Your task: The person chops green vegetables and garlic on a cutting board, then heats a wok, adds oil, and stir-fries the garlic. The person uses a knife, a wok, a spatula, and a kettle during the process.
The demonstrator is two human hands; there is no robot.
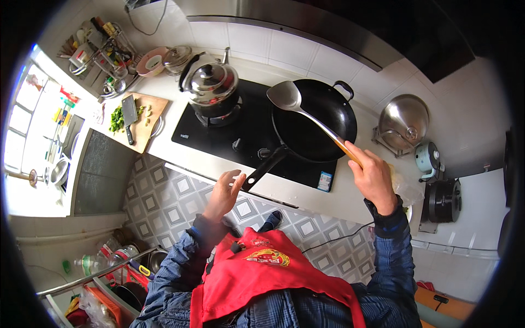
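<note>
My right hand [372, 176] is closed around the wooden handle of a metal wok spatula [287, 96]. The spatula's blade hangs above the left rim of a black wok [324, 123], its shaft crossing over the pan. That wok sits on the right side of a black glass gas cooktop [246, 143]. Its long black handle [262, 170] points toward me. My left hand [225, 192] is just left of the handle's end, fingers apart and holding nothing; whether the thumb touches the handle I cannot tell. A lidded steel kettle [211, 84] stands on the left burner.
A cleaver [129, 117] lies with chopped greens on a wooden cutting board [154, 108] at the left. Beyond the wok, a domed steel lid [404, 121] leans in a rack near a pale blue appliance [427, 160] and a black pot [443, 203]. A range hood [311, 28] overhangs the wall.
</note>
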